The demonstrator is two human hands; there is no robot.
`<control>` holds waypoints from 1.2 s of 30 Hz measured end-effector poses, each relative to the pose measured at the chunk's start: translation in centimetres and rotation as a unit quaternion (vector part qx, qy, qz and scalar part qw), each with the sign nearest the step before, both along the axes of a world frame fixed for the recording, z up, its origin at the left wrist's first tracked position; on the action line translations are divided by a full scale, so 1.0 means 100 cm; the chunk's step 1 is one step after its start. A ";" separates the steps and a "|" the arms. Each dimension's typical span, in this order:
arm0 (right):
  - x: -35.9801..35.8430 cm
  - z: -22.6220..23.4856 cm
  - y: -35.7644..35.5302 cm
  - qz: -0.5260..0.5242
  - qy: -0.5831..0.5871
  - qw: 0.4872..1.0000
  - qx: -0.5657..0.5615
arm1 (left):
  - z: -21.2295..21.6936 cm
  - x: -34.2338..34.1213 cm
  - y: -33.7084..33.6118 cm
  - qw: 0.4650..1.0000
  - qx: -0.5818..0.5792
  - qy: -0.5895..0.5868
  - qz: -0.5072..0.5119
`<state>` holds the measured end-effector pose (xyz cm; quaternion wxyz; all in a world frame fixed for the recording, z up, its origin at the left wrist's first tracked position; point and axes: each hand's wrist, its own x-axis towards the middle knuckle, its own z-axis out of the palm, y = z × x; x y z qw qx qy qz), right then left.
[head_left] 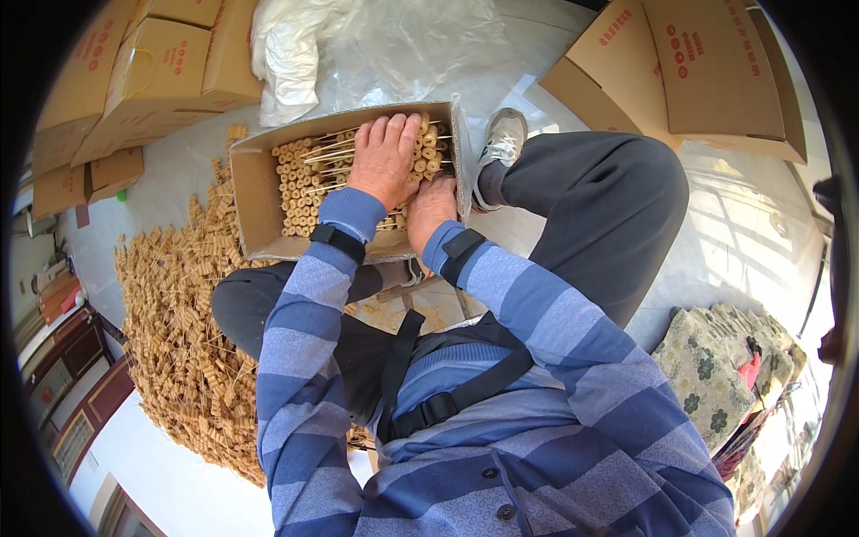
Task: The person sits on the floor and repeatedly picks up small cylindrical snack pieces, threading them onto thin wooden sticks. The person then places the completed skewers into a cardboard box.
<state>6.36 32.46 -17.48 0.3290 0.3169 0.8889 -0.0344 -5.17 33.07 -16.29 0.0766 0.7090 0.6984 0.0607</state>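
Observation:
An open cardboard box (255, 201) lies on the floor in front of me, filled with rows of tan skewered pieces (300, 183) on thin sticks. My left hand (385, 157) lies flat, palm down, on the skewers in the box, fingers spread toward the far wall. Next to it, my right hand (431, 208) rests on the skewers at the near right corner, its fingers curled under and hidden. Whether it grips any skewers cannot be told. Both wrists wear black straps below blue striped sleeves.
A big heap of loose tan skewers (179, 331) covers the floor to my left. Stacked cardboard boxes (152, 72) stand far left, more boxes (689, 72) far right. Clear plastic bags (376, 45) lie beyond the box. A floral cushion (716, 367) sits at right.

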 end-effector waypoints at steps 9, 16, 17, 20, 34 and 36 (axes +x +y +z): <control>0.005 0.010 0.000 0.029 0.005 0.999 -0.014 | -0.008 -0.007 0.001 0.999 -0.009 -0.002 -0.031; 0.001 0.015 0.001 0.018 -0.035 0.998 -0.038 | -0.014 -0.006 0.012 0.997 -0.069 -0.012 -0.037; -0.001 0.015 0.001 0.010 -0.042 0.998 -0.050 | -0.016 -0.005 0.013 0.997 -0.065 -0.007 -0.032; -0.006 0.012 0.001 0.000 -0.064 0.996 -0.059 | -0.023 0.000 0.012 0.999 -0.041 0.018 -0.025; -0.006 0.005 -0.004 -0.007 -0.057 0.998 -0.037 | -0.033 0.009 0.014 0.995 -0.089 0.044 0.016; -0.007 0.007 -0.003 -0.006 -0.054 0.998 -0.030 | -0.032 0.009 0.014 0.995 -0.089 0.044 0.020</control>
